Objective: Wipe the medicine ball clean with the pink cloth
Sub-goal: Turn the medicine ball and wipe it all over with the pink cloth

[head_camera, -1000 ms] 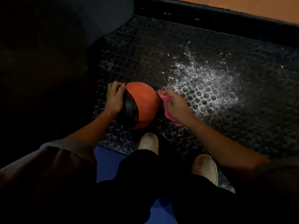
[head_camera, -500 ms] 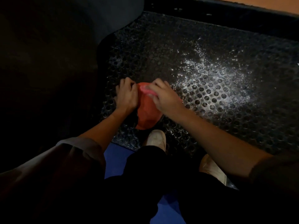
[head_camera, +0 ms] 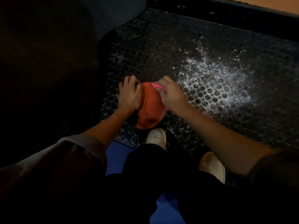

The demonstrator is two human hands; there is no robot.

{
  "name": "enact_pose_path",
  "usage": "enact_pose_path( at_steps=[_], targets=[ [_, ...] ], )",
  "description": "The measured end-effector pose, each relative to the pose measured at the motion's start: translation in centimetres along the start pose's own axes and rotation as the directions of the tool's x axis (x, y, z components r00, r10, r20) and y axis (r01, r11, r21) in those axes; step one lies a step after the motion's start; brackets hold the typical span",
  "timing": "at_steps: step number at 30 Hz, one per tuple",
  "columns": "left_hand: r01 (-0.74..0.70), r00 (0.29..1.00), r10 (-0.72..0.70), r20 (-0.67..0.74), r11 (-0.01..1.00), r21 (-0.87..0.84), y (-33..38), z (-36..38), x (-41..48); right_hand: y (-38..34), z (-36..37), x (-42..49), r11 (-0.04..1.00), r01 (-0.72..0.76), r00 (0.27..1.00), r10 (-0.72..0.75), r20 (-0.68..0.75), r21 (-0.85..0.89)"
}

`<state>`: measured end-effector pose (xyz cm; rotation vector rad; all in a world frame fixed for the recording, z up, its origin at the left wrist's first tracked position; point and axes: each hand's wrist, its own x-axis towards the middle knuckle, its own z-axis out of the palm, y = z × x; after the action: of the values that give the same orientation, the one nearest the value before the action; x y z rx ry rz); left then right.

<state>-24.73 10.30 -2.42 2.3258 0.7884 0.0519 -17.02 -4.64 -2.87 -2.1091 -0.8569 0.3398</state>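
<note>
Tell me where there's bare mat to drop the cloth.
Bare perforated mat lies beyond the medicine ball up to the black ledge, and right of the right hand, though white powder dusts it there. Crowded nearside: a shoe close by the ball.

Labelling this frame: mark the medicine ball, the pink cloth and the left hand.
medicine ball (head_camera: pixel 149 109), head view, bare orange middle.
pink cloth (head_camera: pixel 157 86), head view, exposed top edge.
left hand (head_camera: pixel 129 96), head view, back of hand.
</note>
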Motion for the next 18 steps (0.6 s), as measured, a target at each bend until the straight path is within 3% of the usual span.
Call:
enact_pose_path(
  at_steps=[2,3,7,12,16,18],
  targets=[
    [-0.02,1.0,0.021,0.007,0.999,-0.04,-0.7,-0.1,0.1,-0.6,0.5,-0.4,0.992,0.127,0.992,-0.127,0.022,0.003],
    [-0.028,1.0,0.029,0.012,0.998,-0.054,-1.1,-0.2,0.2,-0.2,0.5,-0.6,0.993,0.119,0.993,-0.118,0.023,-0.004],
    [-0.043,0.999,0.044,0.016,0.998,-0.036,-1.5,-0.2,0.2,1.5,-0.1,0.0,0.987,-0.152,0.988,0.152,0.014,-0.048],
    [-0.058,0.998,0.058,0.022,0.998,-0.028,-1.9,-0.2,0.0,-0.1,0.3,1.7,0.999,0.027,0.996,-0.025,0.08,-0.02],
    [-0.086,0.996,0.086,-0.002,0.996,-0.026,-2.0,-0.3,-0.5,0.7,-0.4,1.8,0.984,-0.17,0.98,0.174,0.101,-0.05],
    [-0.089,0.996,0.089,0.0,0.996,-0.023,-1.9,-0.2,-0.5,-0.3,-0.3,1.8,0.997,-0.08,0.993,0.079,0.088,0.01]
  ],
)
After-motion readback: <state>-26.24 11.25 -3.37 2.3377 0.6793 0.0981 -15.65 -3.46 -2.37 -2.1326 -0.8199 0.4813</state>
